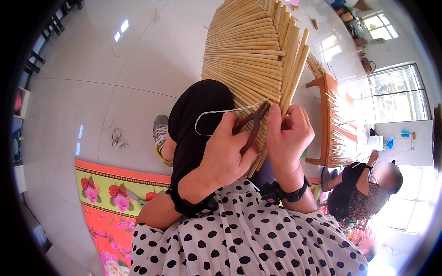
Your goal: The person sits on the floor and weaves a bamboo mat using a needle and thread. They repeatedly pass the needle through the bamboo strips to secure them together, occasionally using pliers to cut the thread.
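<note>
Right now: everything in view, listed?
Stick panel: 1, straw, top centre
Pliers: 1, brown, panel edge
Wire: 1, white, beside pliers
Table: 1, brown, right
Loose sticks: many, pale, on table
Floor: 1, pale, beneath
Rag: 1, grey, on floor
Mat: 1, red floral, lower left
Windows: 3+, bright, right
Person: 1+, dark clothes, right
Clutter: uncounted, mixed, upper right
Own shoe: 1, grey, left
Trousers: 1, black, centre
Top: 1, white, bottom
Wristbands: 2, black, wrists
Left hand: 1, bare, holding pliers
Right hand: 1, bare, at panel

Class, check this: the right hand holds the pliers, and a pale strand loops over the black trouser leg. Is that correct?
Not quite: in the head view, the left hand holds the pliers. The pale strand does loop over the black trouser leg.
</note>
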Available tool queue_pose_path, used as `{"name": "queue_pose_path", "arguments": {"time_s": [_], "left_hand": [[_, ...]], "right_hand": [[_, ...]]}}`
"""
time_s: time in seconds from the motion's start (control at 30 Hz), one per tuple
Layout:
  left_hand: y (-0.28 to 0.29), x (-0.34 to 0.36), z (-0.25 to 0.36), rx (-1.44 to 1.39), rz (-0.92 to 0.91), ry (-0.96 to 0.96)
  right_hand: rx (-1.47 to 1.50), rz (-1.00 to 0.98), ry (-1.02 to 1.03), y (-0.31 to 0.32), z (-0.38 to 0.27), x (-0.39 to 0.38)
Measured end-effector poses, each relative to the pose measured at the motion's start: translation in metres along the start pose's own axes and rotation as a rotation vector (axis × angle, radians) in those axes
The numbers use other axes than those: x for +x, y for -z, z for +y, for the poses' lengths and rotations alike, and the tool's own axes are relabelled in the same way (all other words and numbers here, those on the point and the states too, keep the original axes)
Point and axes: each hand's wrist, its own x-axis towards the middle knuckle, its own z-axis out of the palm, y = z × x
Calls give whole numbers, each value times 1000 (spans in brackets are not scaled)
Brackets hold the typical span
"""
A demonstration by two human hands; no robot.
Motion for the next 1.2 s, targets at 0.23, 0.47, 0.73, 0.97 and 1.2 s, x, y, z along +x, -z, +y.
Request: {"name": "queue_pose_path", "arguments": {"time_s": [0.23,0.47,0.73,0.97,1.2], "left_hand": [[-2,4,0,-22,-42,-2],[-6,1,-5,-67,-11,-25],[-1,-9,0,-130,90,13],[27,-20,3,-113,36,79],[33,-13,-16,-43,34,-42]], "right_hand": [[58,-13,10,0,1,0],[-60,7,80,-1,-1,0],[-145,66,142,-6,-5,2],[-78,45,160,-9,-17,-3],[-80,61,159,-15,-20,-1]]}}
